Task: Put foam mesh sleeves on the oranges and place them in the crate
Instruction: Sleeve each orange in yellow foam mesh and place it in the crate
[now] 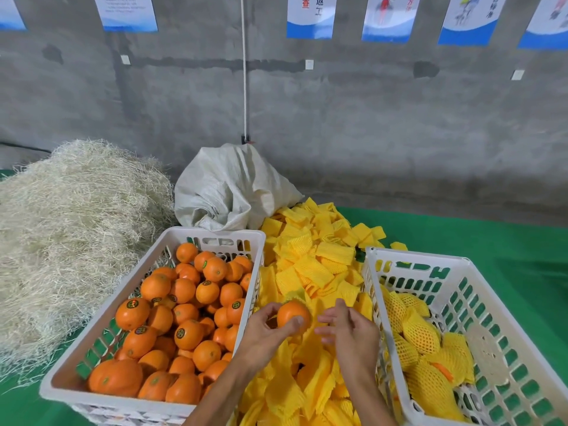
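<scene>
My left hand (266, 329) grips a bare orange (292, 315) above the pile of yellow foam mesh sleeves (307, 272) that lies between two white crates. My right hand (347, 329) hovers just to the right of the orange with its fingers loosely bent and nothing in it. The left crate (215, 233) is full of bare oranges (184, 321). Several sleeved oranges (421, 333) lie in the right crate (467, 265).
A big heap of pale straw-like fibre (70, 235) fills the left side. A white woven sack (227, 192) stands behind the left crate against a grey concrete wall. Green cloth (507, 250) covers the table to the right.
</scene>
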The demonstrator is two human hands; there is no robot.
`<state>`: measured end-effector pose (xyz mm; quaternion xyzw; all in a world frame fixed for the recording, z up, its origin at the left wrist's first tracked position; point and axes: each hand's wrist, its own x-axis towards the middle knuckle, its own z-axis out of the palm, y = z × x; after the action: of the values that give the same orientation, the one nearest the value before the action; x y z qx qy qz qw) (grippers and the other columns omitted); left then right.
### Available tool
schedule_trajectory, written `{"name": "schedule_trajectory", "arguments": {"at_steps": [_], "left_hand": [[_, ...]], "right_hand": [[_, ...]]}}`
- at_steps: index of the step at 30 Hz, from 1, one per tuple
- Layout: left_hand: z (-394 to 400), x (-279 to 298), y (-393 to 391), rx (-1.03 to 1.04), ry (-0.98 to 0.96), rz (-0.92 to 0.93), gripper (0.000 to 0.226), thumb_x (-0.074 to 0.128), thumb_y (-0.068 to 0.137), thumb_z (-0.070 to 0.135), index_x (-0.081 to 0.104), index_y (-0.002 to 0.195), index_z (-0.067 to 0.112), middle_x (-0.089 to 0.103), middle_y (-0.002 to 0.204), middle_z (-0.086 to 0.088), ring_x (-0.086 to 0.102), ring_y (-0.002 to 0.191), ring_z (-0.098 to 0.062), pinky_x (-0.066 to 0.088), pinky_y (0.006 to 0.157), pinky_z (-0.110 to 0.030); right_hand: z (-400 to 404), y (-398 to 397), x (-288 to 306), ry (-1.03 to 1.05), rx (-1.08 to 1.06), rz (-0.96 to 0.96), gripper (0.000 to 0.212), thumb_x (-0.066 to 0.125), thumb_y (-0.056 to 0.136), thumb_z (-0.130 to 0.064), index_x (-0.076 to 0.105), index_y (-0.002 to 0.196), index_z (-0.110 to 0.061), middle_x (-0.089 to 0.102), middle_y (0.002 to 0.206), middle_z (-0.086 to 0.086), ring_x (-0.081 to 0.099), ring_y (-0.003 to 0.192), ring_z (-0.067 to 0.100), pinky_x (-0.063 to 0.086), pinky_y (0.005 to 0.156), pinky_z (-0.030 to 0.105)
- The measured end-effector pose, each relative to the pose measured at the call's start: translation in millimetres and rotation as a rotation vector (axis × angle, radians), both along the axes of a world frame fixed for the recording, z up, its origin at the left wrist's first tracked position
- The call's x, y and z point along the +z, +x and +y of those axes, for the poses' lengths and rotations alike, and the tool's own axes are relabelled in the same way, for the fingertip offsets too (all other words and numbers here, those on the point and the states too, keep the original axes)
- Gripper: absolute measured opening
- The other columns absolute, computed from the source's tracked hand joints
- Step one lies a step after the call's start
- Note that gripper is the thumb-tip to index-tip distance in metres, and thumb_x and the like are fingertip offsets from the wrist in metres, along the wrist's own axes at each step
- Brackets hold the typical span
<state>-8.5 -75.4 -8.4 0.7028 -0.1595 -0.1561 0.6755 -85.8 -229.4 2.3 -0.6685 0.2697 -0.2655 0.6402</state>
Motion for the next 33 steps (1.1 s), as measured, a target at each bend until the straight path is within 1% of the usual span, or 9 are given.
{"name": "schedule_trajectory", "arguments": {"at_steps": [4, 6, 11, 18, 22, 25, 27, 30, 33], "left_hand": [[3, -2, 6, -0.059, -0.164, 0.203, 0.062, 0.085, 0.073, 0.046, 0.068, 0.117, 0.005, 0.069, 0.114, -0.017, 0.070, 0.100, -0.034, 0.061, 0.079, -0.041], [5, 0, 10, -0.059, -0.278, 0.328, 0.063, 0.084, 0.073, 0.042, 0.067, 0.122, 0.005, 0.072, 0.110, -0.016, 0.070, 0.090, -0.032, 0.058, 0.072, -0.038], [7, 0, 19, -0.043, -0.414, 0.424, 0.060, 0.080, 0.078, 0.042, 0.068, 0.118, -0.001, 0.069, 0.106, -0.019, 0.061, 0.087, -0.029, 0.051, 0.064, -0.036], [5, 1, 16, -0.005, -0.394, 0.392, 0.049, 0.080, 0.083, 0.031, 0.069, 0.122, 0.002, 0.072, 0.108, -0.019, 0.065, 0.088, -0.027, 0.054, 0.067, -0.035], [3, 4, 12, -0.009, -0.348, 0.396, 0.052, 0.081, 0.080, 0.031, 0.070, 0.123, 0.003, 0.072, 0.108, -0.016, 0.062, 0.088, -0.026, 0.051, 0.065, -0.034], [5, 4, 13, -0.057, -0.355, 0.429, 0.050, 0.081, 0.087, 0.030, 0.068, 0.125, 0.002, 0.070, 0.104, -0.012, 0.059, 0.078, -0.019, 0.049, 0.065, -0.034], [7, 5, 13, -0.105, -0.392, 0.457, 0.047, 0.077, 0.092, 0.030, 0.067, 0.125, -0.001, 0.068, 0.100, -0.010, 0.056, 0.073, -0.017, 0.047, 0.066, -0.035], [9, 9, 13, -0.129, -0.423, 0.474, 0.044, 0.067, 0.098, 0.030, 0.064, 0.128, -0.002, 0.069, 0.105, -0.011, 0.057, 0.078, -0.018, 0.045, 0.066, -0.034], [11, 12, 12, -0.182, -0.434, 0.479, 0.040, 0.058, 0.102, 0.030, 0.067, 0.128, 0.001, 0.068, 0.115, -0.013, 0.057, 0.087, -0.020, 0.043, 0.070, -0.035]], "right_hand": [[-13, 13, -11, -0.043, 0.158, 0.194, 0.035, 0.054, 0.100, -0.048, 0.062, 0.126, -0.026, 0.064, 0.123, -0.011, 0.068, 0.106, 0.011, 0.058, 0.081, 0.031], [-15, 16, -16, 0.047, 0.274, 0.200, 0.035, 0.059, 0.094, -0.053, 0.062, 0.125, -0.035, 0.061, 0.128, -0.015, 0.062, 0.115, 0.007, 0.055, 0.086, 0.029], [-15, 19, -23, 0.161, 0.190, 0.124, 0.037, 0.081, 0.081, -0.042, 0.072, 0.113, -0.026, 0.069, 0.115, -0.012, 0.066, 0.106, 0.007, 0.058, 0.078, 0.026], [-14, 20, -23, 0.003, 0.107, 0.119, 0.016, 0.083, 0.084, -0.035, 0.074, 0.093, -0.025, 0.073, 0.092, -0.009, 0.068, 0.087, 0.006, 0.050, 0.068, 0.020], [-22, 11, -19, 0.026, 0.229, 0.002, 0.028, 0.078, 0.085, -0.042, 0.059, 0.076, -0.023, 0.044, 0.068, -0.002, 0.040, 0.064, 0.014, 0.033, 0.062, 0.028], [-27, 7, -15, 0.169, 0.279, 0.011, 0.025, 0.077, 0.080, -0.044, 0.065, 0.081, -0.023, 0.053, 0.081, -0.005, 0.050, 0.077, 0.014, 0.040, 0.078, 0.035], [-28, 10, -20, 0.385, 0.297, 0.008, 0.020, 0.071, 0.092, -0.030, 0.072, 0.108, -0.018, 0.070, 0.114, -0.004, 0.066, 0.108, 0.017, 0.049, 0.099, 0.041], [-30, 8, -23, 0.600, 0.390, -0.024, 0.035, 0.039, 0.108, -0.019, 0.060, 0.133, -0.007, 0.067, 0.132, 0.013, 0.065, 0.120, 0.027, 0.050, 0.095, 0.038], [-29, 5, -24, 0.590, 0.463, -0.061, 0.035, 0.042, 0.107, -0.017, 0.059, 0.136, -0.009, 0.066, 0.135, 0.008, 0.063, 0.124, 0.024, 0.056, 0.090, 0.032]]}}
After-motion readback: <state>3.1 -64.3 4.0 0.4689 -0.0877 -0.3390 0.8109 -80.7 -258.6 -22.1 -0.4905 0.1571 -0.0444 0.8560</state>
